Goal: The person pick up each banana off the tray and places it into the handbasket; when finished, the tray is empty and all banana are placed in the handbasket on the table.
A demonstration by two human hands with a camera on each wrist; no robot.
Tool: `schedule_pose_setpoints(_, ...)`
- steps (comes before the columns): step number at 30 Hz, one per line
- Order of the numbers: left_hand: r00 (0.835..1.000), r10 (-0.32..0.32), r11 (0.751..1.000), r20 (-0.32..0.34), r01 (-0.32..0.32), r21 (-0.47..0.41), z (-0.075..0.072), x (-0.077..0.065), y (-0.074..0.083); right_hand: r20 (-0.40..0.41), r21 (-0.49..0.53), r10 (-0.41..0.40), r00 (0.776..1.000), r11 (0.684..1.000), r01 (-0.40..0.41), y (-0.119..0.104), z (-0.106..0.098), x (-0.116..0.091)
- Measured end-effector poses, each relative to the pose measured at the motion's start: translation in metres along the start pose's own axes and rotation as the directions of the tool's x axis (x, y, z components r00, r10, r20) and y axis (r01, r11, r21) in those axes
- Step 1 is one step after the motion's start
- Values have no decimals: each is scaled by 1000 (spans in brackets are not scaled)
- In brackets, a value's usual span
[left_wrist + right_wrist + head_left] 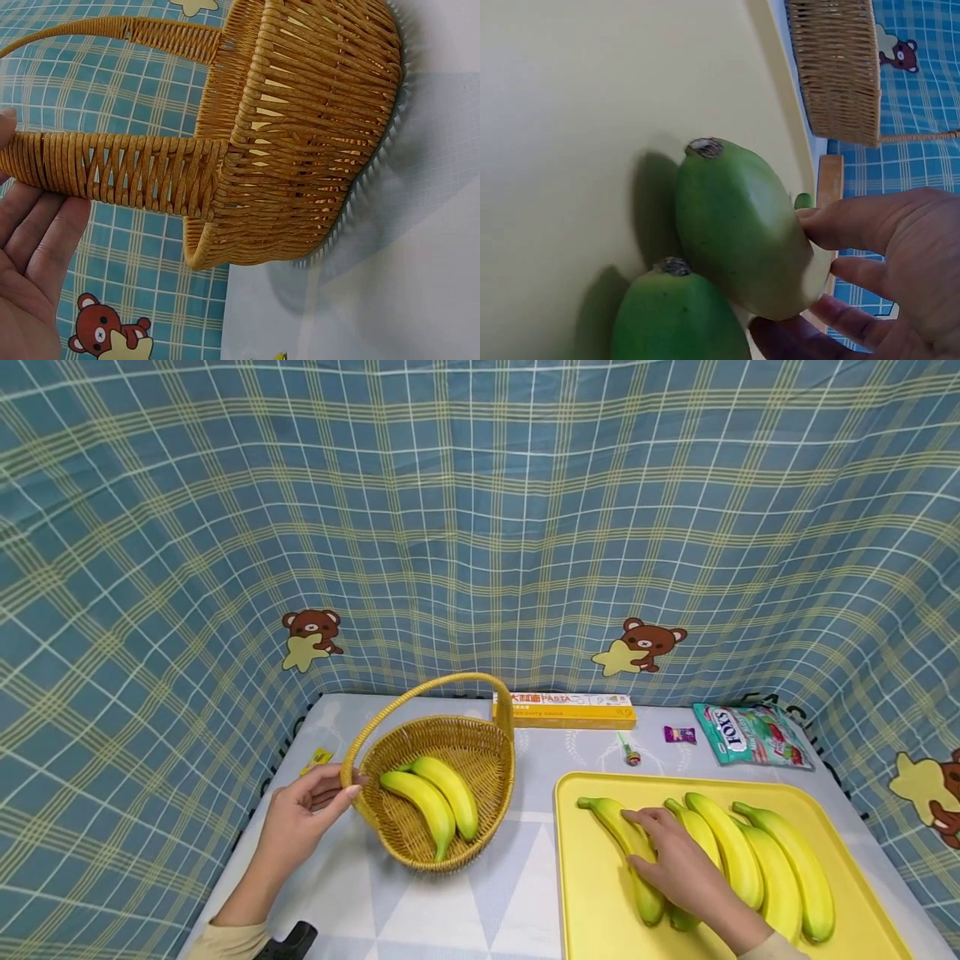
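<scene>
A person's right-hand grip (675, 860) has hold of the leftmost banana (648, 902) on a yellow tray (592, 906), thumb and fingers parted by little more than the fruit's width, while the left-hand grip (303, 814) pinches the handle (405, 697) of a wicker basket (483, 752) on the cloth-covered desk (450, 918). The banana lies on the tray, apparently unlifted, its slim end pointing away from the person, with four more bananas (731, 852) bunched to its right. Two others (423, 806) lie side by side inside the basket, left of the tray. The step in hand appears to be taking up this one fruit. The next move, by the look of it, calls for a secure hold about the middle and a lift clear of the close neighbour, the basket held steady meanwhile. Toward the far side of the desk are a pasta box (566, 720), what looks like a lollipop (632, 757), a purple-wrapped sweet (679, 735) and a bag of sweets (752, 737), none touched by either grip.
</scene>
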State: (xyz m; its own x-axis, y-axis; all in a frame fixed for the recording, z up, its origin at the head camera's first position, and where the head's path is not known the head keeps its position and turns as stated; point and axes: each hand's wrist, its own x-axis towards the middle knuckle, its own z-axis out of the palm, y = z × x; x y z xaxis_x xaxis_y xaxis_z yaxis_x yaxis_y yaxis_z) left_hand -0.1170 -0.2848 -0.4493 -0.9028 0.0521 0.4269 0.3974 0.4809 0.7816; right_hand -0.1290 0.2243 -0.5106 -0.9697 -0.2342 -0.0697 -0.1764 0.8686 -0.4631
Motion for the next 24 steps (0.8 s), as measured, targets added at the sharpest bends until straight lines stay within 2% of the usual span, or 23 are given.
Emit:
schedule_pose_setpoints(9, 1000, 9, 1000, -10, -9, 9, 1, 0, 0, 10, -3, 60, 998, 998, -60, 3, 0, 0)
schedule_pose_setpoints(24, 1000, -5, 1000, -16, 5, -5, 1, 0, 1, -4, 14, 62, 998, 998, -62, 0, 2, 1)
